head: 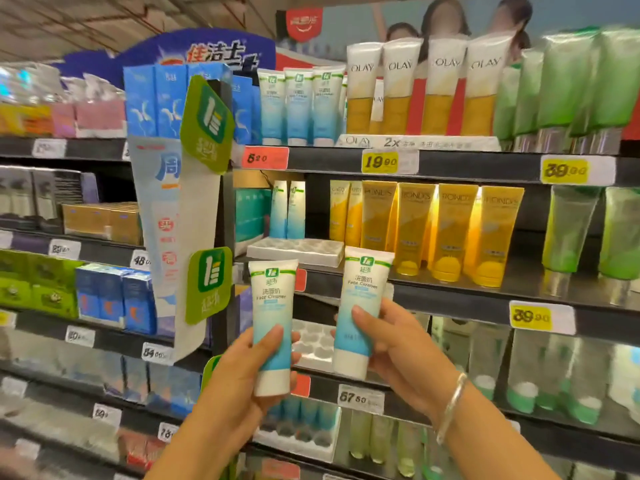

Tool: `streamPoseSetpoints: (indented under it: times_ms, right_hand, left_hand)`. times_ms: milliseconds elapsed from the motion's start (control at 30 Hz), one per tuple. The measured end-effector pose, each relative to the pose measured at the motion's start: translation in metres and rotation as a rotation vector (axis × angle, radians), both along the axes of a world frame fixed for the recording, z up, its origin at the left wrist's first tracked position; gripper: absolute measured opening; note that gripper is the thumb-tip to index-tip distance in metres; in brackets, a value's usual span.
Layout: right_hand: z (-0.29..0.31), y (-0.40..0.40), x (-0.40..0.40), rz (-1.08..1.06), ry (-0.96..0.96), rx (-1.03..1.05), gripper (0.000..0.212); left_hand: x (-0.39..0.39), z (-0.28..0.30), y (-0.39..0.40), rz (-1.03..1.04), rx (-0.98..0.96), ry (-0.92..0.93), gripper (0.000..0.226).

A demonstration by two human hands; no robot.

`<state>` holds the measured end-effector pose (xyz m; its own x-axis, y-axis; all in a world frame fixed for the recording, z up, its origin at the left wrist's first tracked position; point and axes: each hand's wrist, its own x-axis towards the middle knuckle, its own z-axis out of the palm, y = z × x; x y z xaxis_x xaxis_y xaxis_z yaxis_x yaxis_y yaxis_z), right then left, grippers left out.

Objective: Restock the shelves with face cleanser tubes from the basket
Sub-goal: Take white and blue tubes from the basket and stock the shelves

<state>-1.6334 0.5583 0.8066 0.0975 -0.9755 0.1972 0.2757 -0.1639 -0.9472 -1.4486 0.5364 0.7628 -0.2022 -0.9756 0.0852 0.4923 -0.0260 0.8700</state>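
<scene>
My left hand [239,372] grips one white-and-blue face cleanser tube [273,306], cap down and upright. My right hand [391,344] holds a second matching tube [362,306] the same way. Both tubes hover in front of the second shelf, just below a white slotted tray [294,251] where two identical tubes [287,209] stand at the back. Three more of the same tubes [299,105] line the top shelf. The basket is out of view.
Olay tubes [426,88] and green tubes [568,88] fill the top shelf on the right. Yellow Pond's tubes [446,230] stand right of the tray. A hanging card display [180,209] juts out on the left. Another slotted tray [311,341] sits on the shelf below.
</scene>
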Motion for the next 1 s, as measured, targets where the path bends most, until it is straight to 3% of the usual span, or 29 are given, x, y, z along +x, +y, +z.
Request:
streamPoseSetpoints:
  times_ms: [100, 333, 600, 767, 1000]
  right_hand:
    - [0.023, -0.038, 0.0, 0.034, 0.048, -0.035, 0.025]
    - [0.058, -0.116, 0.01, -0.015, 0.07, 0.026, 0.028]
    - [0.088, -0.194, 0.021, -0.246, 0.091, 0.005, 0.03]
    - [0.101, -0.238, 0.024, -0.512, 0.281, -0.003, 0.047]
    - [0.093, -0.273, 0.029, -0.596, 0.343, -0.051, 0.046]
  left_hand:
    - [-0.004, 0.02, -0.029, 0.041, -0.072, -0.001, 0.034]
    - [-0.005, 0.046, -0.08, 0.113, -0.068, 0.014, 0.06]
    - [0.008, 0.064, -0.123, 0.067, -0.101, 0.065, 0.06]
    - [0.015, 0.076, -0.144, 0.044, -0.174, 0.022, 0.053]
    - [0.019, 0.074, -0.159, -0.015, -0.199, -0.014, 0.057]
